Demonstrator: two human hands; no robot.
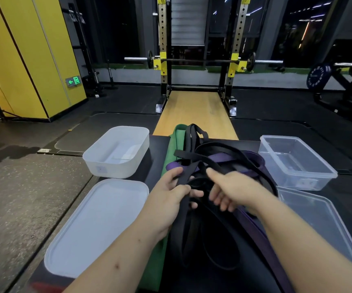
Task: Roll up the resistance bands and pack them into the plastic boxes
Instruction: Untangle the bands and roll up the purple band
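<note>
I see the black bands (213,157) tangled with a purple band (253,159) and a green band (178,140) mid-desk. My left hand (171,195) pinches one black strap. My right hand (232,191) hovers beside it, fingers (214,173) loose and apart. The black desk (158,149) carries a white box (116,153) far left with its lid (99,227) nearer, and a clear box (295,161) far right. Beyond are a wooden platform (194,115), a squat rack (198,60) and a yellow wall (23,56).

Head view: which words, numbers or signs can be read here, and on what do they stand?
Weight plate: "FITNESS" on its rim, seemingly; the rest blurred.
Exit sign: green arrow and running figure, no words.
Labels on white box and clear box: too blurred to read.
</note>
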